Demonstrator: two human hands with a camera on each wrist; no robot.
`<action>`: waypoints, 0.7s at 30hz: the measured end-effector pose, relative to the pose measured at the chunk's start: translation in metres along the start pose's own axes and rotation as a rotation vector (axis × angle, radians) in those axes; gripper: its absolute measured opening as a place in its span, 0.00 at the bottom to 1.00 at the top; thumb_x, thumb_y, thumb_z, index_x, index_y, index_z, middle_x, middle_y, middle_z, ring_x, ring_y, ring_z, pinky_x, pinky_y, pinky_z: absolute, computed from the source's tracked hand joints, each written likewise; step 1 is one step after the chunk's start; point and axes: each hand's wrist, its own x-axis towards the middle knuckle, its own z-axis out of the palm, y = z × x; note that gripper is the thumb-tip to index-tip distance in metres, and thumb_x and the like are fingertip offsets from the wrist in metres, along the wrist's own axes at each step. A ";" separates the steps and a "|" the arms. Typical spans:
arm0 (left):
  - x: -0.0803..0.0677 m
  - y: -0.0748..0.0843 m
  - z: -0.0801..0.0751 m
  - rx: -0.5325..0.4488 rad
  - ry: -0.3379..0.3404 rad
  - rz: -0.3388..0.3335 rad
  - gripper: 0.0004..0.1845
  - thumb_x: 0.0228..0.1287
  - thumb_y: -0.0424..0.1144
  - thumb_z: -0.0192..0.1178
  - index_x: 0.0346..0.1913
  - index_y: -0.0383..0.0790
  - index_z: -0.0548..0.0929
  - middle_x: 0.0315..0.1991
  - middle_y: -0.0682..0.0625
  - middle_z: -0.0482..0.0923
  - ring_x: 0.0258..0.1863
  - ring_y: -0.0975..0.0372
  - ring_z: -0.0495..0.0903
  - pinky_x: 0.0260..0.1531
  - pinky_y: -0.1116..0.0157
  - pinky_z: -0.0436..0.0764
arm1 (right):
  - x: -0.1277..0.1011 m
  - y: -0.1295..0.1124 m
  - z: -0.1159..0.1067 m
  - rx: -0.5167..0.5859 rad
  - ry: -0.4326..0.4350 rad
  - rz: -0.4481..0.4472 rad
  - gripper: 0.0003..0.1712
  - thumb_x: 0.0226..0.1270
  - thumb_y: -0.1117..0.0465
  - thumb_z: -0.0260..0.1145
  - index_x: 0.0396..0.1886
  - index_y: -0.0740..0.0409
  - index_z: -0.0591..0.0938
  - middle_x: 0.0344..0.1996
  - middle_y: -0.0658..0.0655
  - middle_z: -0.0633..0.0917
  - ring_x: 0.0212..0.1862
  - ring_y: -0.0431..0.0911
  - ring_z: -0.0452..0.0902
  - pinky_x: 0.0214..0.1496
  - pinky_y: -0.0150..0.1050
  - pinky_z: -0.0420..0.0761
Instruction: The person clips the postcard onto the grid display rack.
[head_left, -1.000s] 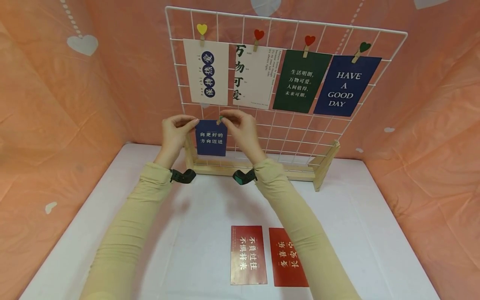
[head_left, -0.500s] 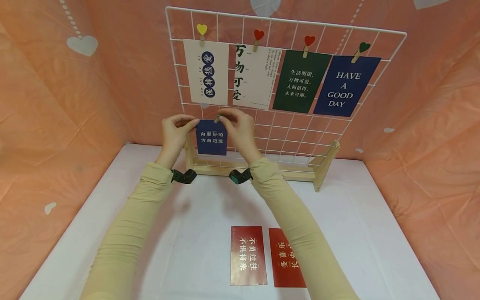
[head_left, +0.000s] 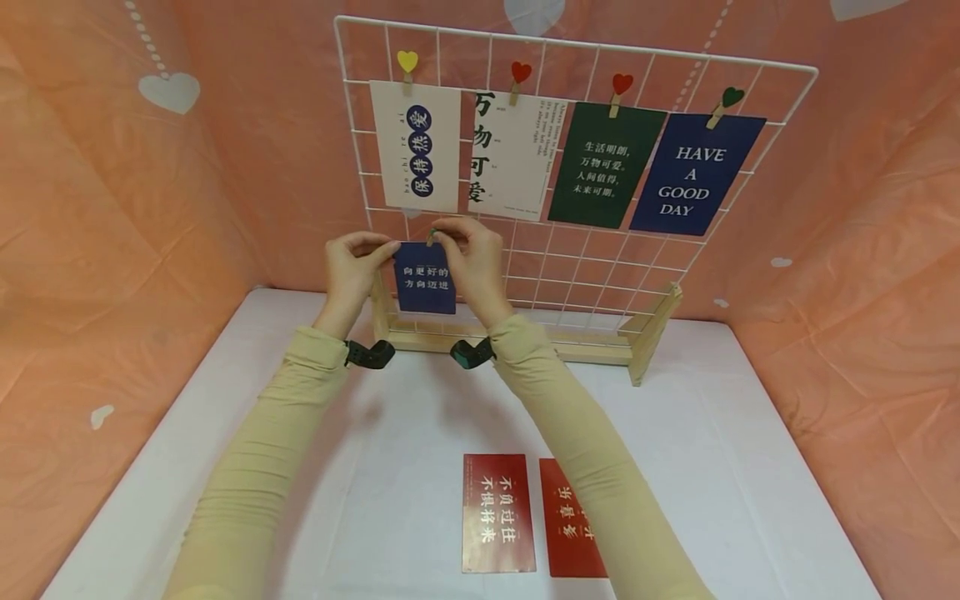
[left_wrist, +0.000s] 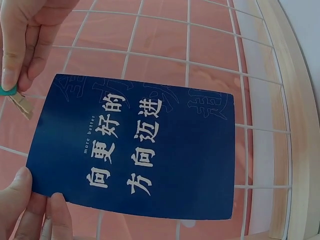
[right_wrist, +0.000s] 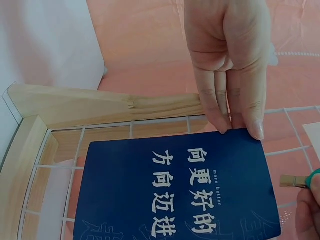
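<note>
While the left hand [head_left: 352,265] hides it overhead, the left wrist view shows the clothespin [left_wrist: 19,103].

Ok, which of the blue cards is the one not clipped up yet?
The small blue card in the lower row, held between the left hand and right hand. The HAVE A GOOD DAY card already hangs from a green-heart peg.

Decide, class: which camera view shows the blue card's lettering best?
The left wrist view: the blue card fills the frame, lettering upright and sharp. The right wrist view shows it upside down, its bottom cut off. The head view shows it small between both hands.
</note>
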 end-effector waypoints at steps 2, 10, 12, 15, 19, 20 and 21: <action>0.000 0.000 0.000 0.005 -0.006 -0.001 0.11 0.57 0.29 0.68 0.40 0.23 0.84 0.28 0.48 0.83 0.28 0.60 0.83 0.35 0.65 0.85 | -0.001 0.001 0.002 0.003 0.005 0.000 0.07 0.63 0.70 0.66 0.40 0.65 0.86 0.36 0.58 0.87 0.36 0.44 0.84 0.40 0.25 0.80; 0.000 -0.001 0.000 0.030 -0.006 0.008 0.12 0.57 0.30 0.67 0.41 0.23 0.84 0.29 0.47 0.83 0.28 0.61 0.83 0.34 0.67 0.84 | -0.002 0.005 0.009 -0.032 0.001 -0.016 0.06 0.63 0.69 0.66 0.39 0.64 0.86 0.34 0.57 0.87 0.33 0.42 0.83 0.36 0.25 0.80; 0.001 -0.002 0.000 0.045 -0.009 0.010 0.12 0.57 0.30 0.67 0.41 0.23 0.84 0.29 0.47 0.83 0.27 0.61 0.83 0.34 0.67 0.84 | -0.002 0.005 0.010 -0.031 0.002 -0.020 0.06 0.64 0.69 0.66 0.39 0.65 0.86 0.34 0.57 0.87 0.33 0.43 0.83 0.35 0.25 0.80; 0.001 -0.001 0.000 0.057 -0.009 0.011 0.12 0.58 0.30 0.67 0.41 0.23 0.84 0.30 0.45 0.84 0.27 0.60 0.83 0.34 0.66 0.84 | -0.002 0.005 0.010 -0.035 0.006 -0.028 0.06 0.64 0.69 0.66 0.39 0.65 0.86 0.34 0.58 0.87 0.33 0.43 0.83 0.35 0.26 0.80; 0.001 -0.001 0.000 0.058 0.000 0.014 0.13 0.57 0.30 0.67 0.41 0.22 0.83 0.30 0.43 0.84 0.27 0.60 0.84 0.33 0.65 0.85 | -0.002 0.006 0.011 -0.056 0.010 -0.043 0.06 0.64 0.70 0.66 0.39 0.65 0.86 0.34 0.58 0.87 0.32 0.43 0.83 0.34 0.26 0.79; 0.001 -0.001 0.000 0.057 0.002 0.015 0.13 0.57 0.30 0.67 0.41 0.22 0.83 0.30 0.43 0.84 0.26 0.60 0.84 0.33 0.65 0.85 | -0.002 0.006 0.012 -0.062 0.008 -0.046 0.06 0.64 0.70 0.65 0.39 0.65 0.86 0.34 0.57 0.87 0.32 0.42 0.83 0.33 0.26 0.79; 0.001 -0.001 0.000 0.059 0.002 0.015 0.12 0.57 0.30 0.67 0.41 0.22 0.83 0.30 0.42 0.84 0.26 0.60 0.84 0.33 0.65 0.85 | -0.002 0.006 0.012 -0.071 0.006 -0.047 0.06 0.64 0.69 0.65 0.39 0.65 0.86 0.34 0.57 0.87 0.32 0.42 0.82 0.33 0.26 0.79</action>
